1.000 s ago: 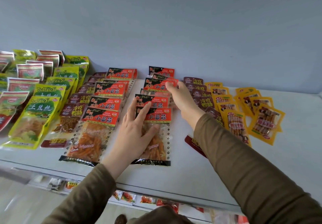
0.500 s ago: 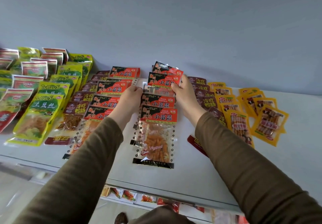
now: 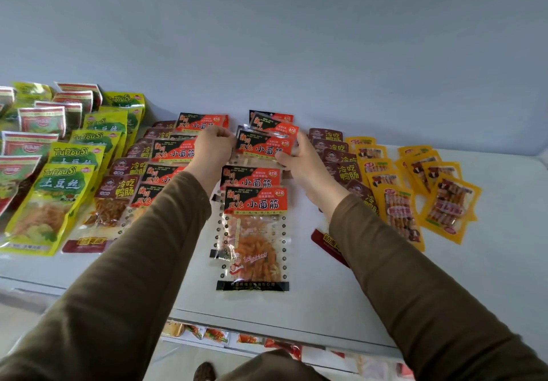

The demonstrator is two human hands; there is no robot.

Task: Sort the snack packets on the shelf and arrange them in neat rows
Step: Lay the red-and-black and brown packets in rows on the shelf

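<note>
— Report on the hands, please.

— Both reach to the far middle of the shelf (image 3: 370, 300). The left hand (image 3: 214, 149) has its fingers curled at the left edge of a red-and-black snack packet (image 3: 262, 148); the right hand (image 3: 305, 163) pinches the same packet at its right edge, thumb on the lower corner. The packet is held between them, tilted up off the row beneath.

— And that row?

— A column of matching red-and-black packets (image 3: 255, 233) runs from near to far in the middle, overlapping like shingles. The nearest one lies flat, its clear window showing orange strips. Two more stand behind the held packet, against the back wall (image 3: 296, 39).

— Left of that?

— A second column of the same red-and-black packets (image 3: 173, 150), partly covered by the left sleeve (image 3: 124, 276). Further left, a column of maroon packets (image 3: 117, 199), then yellow-green packets (image 3: 49, 202), then red-and-green ones (image 3: 26, 143) at the far-left edge.

— Right side?

— Another maroon column (image 3: 341, 161) just beside the right hand, largely hidden by the right sleeve (image 3: 415, 276). Beyond it, orange-yellow packets (image 3: 398, 211) in one overlapped column, and a looser cluster (image 3: 449, 205) further right, lying askew.

— Anything below?

— More packets on a lower shelf (image 3: 222, 336), too blurred to identify.
</note>
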